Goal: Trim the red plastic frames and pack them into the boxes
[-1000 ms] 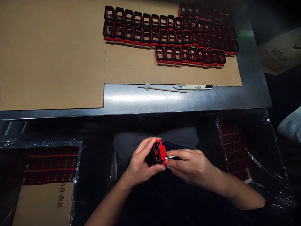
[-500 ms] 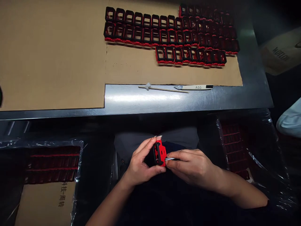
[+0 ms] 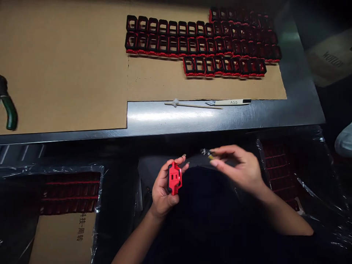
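Observation:
My left hand (image 3: 163, 190) holds a red-and-black plastic frame part (image 3: 174, 178) upright between thumb and fingers. My right hand (image 3: 238, 165) is up and to the right of it, apart from the part. Its thumb and fingertips pinch a small metal piece (image 3: 206, 154) with a yellowish spot. That piece is blurred, so its exact form is hard to tell.
Several rows of black-and-red frames (image 3: 192, 46) lie on cardboard (image 3: 68, 73) on a steel table (image 3: 165, 119). A craft knife (image 3: 231, 102), a thin stick (image 3: 189, 105) and green-handled pliers (image 3: 10, 110) lie nearby. Plastic-lined boxes (image 3: 70, 190) (image 3: 280, 172) of red parts flank me.
My right hand has pulled away up and to the right with the small metal piece. The red part, held in my left hand, has moved slightly left and now shows its face more fully.

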Motion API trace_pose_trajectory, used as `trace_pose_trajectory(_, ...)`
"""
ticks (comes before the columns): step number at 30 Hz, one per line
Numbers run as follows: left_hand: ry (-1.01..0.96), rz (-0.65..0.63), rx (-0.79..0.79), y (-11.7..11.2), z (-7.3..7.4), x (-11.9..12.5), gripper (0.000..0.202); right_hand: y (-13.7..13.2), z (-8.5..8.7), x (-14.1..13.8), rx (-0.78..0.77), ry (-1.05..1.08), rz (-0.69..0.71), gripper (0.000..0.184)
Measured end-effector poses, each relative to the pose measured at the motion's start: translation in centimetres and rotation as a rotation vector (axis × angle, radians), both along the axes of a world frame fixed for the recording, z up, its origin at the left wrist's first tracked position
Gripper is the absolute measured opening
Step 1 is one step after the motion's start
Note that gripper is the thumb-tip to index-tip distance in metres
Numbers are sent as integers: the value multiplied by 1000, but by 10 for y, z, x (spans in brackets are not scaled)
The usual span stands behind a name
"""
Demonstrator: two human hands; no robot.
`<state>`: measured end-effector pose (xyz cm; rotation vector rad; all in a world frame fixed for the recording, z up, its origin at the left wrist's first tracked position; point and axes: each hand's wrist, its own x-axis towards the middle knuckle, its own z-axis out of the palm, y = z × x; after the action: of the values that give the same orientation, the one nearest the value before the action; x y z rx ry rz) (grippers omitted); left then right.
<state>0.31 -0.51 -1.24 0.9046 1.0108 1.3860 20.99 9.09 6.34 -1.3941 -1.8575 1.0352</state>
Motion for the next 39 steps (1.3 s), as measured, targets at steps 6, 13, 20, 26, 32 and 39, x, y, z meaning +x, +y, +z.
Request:
trace_pose_trajectory(6,40,3,33,0,3,-3,74,77,-27,25,438,-385,-32,23)
trace_pose_trajectory(13,135,43,84,-1,7,-3,70,59,-31,6,582,-287,-167,12)
trace_pose_trajectory(20,235,-12,188,-2,-1,-2,80,-26,-28,-32,-733,505,289,40)
trace_pose_trajectory(26,297,-48,261,-3,-3,0,77,-33,-28,-37,-946,614,268,42)
trace_pose_trajectory(32,357,-51,320,-1,-2,0,80,-30,-18,-37,-878,532,282,35)
trace_pose_trajectory(39,251,-27,228,-4,-2,5,77,-27,-31,-34,-1146,742,275,42)
